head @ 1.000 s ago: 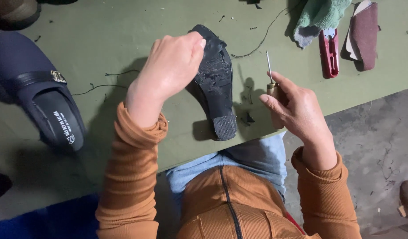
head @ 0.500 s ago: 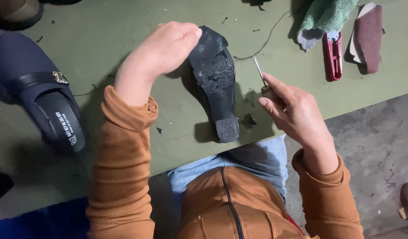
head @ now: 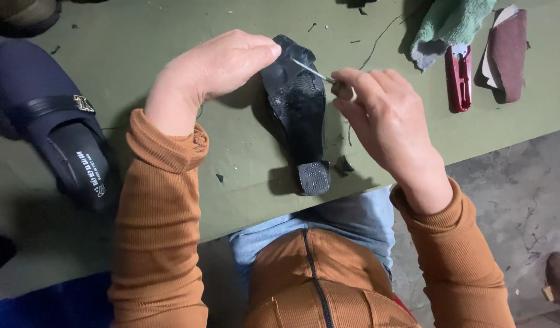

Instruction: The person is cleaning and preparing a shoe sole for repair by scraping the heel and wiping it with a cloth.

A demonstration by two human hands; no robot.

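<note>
At centre frame the left hand (head: 213,70) grips the black heeled shoe (head: 298,109) sole-up on the green surface (head: 170,24); the right hand (head: 383,115) pinches a thin awl (head: 310,70) at the sole's toe, where the work looks unfinished.

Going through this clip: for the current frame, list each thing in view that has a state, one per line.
left hand: closed around the toe of the black heeled shoe
right hand: pinching a thin metal tool
black heeled shoe: sole up, heel toward the person
thin metal tool: tip against the sole
navy shoe: lying on the green table, untouched
red tool: lying flat
green cloth: bunched
green table: littered with scraps
</note>
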